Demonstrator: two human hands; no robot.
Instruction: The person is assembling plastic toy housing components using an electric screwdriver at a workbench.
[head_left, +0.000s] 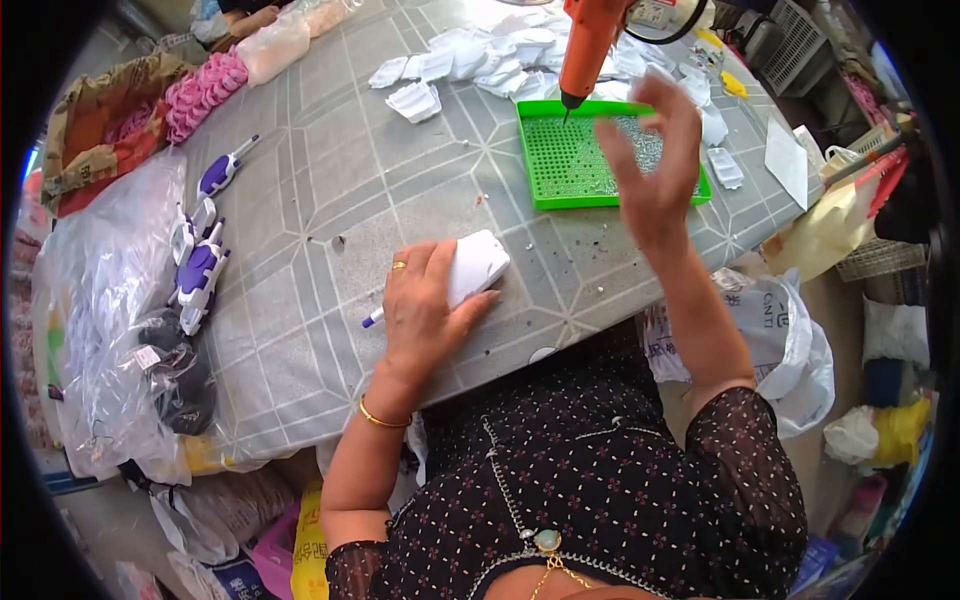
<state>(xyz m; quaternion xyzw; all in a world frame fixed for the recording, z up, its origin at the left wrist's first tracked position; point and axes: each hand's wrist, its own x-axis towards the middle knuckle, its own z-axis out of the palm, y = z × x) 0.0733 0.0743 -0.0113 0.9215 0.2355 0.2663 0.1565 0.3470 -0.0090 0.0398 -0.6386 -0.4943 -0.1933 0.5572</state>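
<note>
A broad strip of bare bench [320,190] lies open between the purple-and-white tools [198,270] at the left edge and the green tray [540,190]. Beyond the tray, scattered white pieces [470,60] and an upright orange glue gun [585,45] block the far side.

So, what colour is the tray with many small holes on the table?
Bright green tray, seen best in the head view, under the raised right hand.

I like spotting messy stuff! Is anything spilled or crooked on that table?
Yes. Small clear beads lie heaped in the right corner of the green plastic grid tray, not spread evenly. Torn-looking white pieces lie scattered behind it on the grey patterned tablecloth. Dark specks dot the cloth near the tray.
</note>
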